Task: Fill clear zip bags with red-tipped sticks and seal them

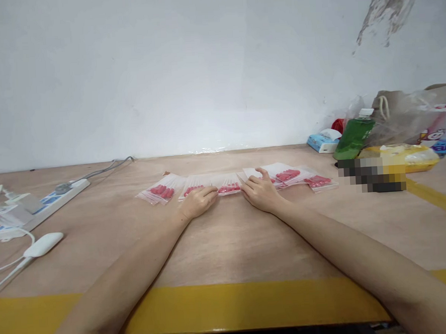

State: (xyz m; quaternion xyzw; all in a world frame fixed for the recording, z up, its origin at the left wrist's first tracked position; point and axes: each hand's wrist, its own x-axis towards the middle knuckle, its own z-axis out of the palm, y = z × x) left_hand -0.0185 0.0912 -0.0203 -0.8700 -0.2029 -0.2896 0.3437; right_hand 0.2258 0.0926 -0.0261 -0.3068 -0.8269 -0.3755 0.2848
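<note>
A row of small clear plastic bags [229, 185] lies across the middle of the wooden table, overlapping one another, with red pieces inside. My left hand [200, 200] has its fingers pressed together at the left edge of the middle bags. Opposite it, my right hand [261, 191] bends its fingers over the right edge of those bags, index finger raised. Its fingertips pinch at the plastic, partly hidden. More bags with red pieces fan out at the left end [162, 191] and the right end [317, 181] of the row.
On the left are a white power strip [69, 191] with chargers and a white cabled device [44, 244]. On the right stand a tissue pack [323, 143], a green bottle [354, 136], a yellow package [413, 158] and plastic bags. Yellow tape [250, 304] lines the front edge.
</note>
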